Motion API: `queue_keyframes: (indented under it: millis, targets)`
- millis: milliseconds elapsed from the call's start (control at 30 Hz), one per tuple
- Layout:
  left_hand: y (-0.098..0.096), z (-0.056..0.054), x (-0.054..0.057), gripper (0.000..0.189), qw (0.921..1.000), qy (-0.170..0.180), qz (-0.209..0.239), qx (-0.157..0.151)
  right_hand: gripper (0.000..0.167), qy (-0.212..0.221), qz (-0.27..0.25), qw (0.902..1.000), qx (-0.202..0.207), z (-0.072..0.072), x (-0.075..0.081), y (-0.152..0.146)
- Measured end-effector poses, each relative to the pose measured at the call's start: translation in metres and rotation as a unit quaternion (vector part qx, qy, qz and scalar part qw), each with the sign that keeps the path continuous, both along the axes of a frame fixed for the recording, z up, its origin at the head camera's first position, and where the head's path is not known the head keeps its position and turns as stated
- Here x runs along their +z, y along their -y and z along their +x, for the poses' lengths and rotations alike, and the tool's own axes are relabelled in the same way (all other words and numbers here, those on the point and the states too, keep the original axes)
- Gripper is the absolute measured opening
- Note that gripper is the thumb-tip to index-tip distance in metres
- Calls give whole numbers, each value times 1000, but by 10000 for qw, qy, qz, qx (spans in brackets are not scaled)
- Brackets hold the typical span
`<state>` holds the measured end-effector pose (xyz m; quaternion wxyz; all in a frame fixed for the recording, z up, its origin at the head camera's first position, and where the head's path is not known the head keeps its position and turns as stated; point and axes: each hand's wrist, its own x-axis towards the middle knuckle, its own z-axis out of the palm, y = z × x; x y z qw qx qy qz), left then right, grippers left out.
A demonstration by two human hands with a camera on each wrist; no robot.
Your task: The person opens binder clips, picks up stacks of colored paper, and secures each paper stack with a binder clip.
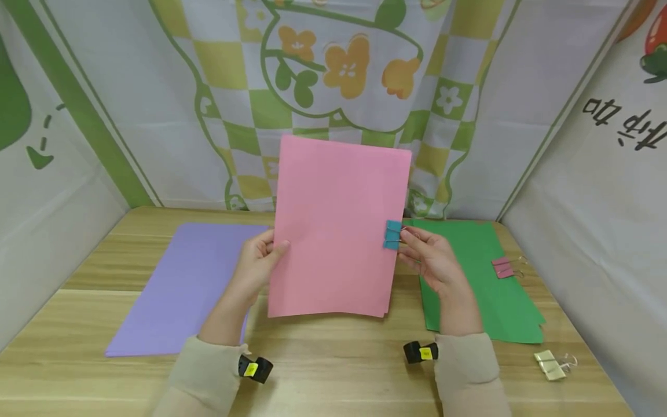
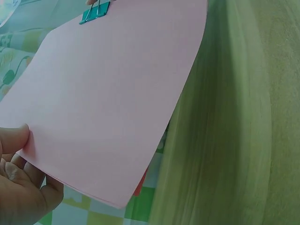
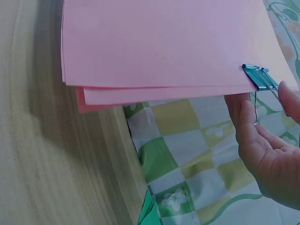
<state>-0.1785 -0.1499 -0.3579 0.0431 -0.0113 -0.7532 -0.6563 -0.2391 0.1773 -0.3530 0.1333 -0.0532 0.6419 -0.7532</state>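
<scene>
The pink paper (image 1: 336,231), a stack of several sheets, is held up in the middle of the head view, its top leaning slightly to the right and its upper half in front of the checked curtain (image 1: 263,110). The left hand (image 1: 257,258) grips its left edge below mid-height, thumb on the near face and fingers behind. The right hand (image 1: 435,255), just beside the right edge, holds the wire handles of the teal clip (image 1: 392,235), thumb in front and fingers behind. That clip sits over the right edge of the pink paper. In the right wrist view the sheets do not line up at one corner, where lower layers stick out past the top one.

The purple paper (image 1: 177,289) lies flat at the left of the frame, partly covered by the left arm. The green paper (image 1: 469,289) lies at the right, partly behind the right hand, its lower right corner uneven; the pink clip (image 1: 502,267) is on its right edge. At the lower right, the gold clip (image 1: 549,366) lies on the wooden table (image 1: 333,370), near the green paper but apart from it. Both sleeves (image 1: 208,365) are beige.
</scene>
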Motion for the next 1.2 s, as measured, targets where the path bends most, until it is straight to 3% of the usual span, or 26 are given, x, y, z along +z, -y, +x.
queue_keyframes:
  millis: [267,567,900,1200]
  targets:
    - [-3,-10,-10,35,9997,186,-105,-74,62,218,207,9993,-223,-5,-5,3]
    - [-6,-18,-22,36,9992,235,-284,-168,57,513,14,9984,-249,-12,-19,8]
    - [-10,-27,-37,35,9964,499,-637,-260,58,737,468,9958,-275,-17,-33,7]
    - [-15,-36,-42,39,9851,846,-1267,-803,48,1141,506,9898,-684,-20,-43,4]
